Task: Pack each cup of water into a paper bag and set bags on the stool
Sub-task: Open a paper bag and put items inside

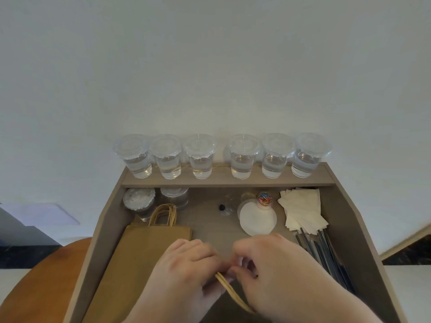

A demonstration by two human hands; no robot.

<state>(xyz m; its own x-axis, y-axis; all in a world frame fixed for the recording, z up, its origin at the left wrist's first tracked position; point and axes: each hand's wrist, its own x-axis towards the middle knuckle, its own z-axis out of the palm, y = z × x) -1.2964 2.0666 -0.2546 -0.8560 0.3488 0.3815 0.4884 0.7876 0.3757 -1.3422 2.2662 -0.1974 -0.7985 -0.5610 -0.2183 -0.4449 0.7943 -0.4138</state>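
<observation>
I am watching both hands working low in the middle of the grey-brown counter (205, 227). The left grip (186, 266) and the right grip (268, 269) are meeting fingertip to fingertip, and both are pinching the twisted tan paper handle (233, 293), so neither is standing apart or empty. The handle is running from the pinch back toward me and a little to the right. The bag it belongs to is lying under the wrists, mostly hidden, so I cannot tell whether its mouth is open. The stack of flat brown paper bags (149, 248) is lying just left of the left grip, its looped handles pointing toward the back. What the next move is turning on, as I judge it, is the row of six clear lidded plastic cups of water (201, 164). They are standing upright on the raised back shelf (228, 181), straight ahead of the pinch and well apart from it, the row running left to right across my reach. The two middle cups are sitting nearest, one ahead of each grip, so either hand is about equally placed to fetch one. The round orange-brown wooden stool (46, 287) is waiting low on the left, beside the counter and nearer the left grip, with no bag showing on the part in view.
</observation>
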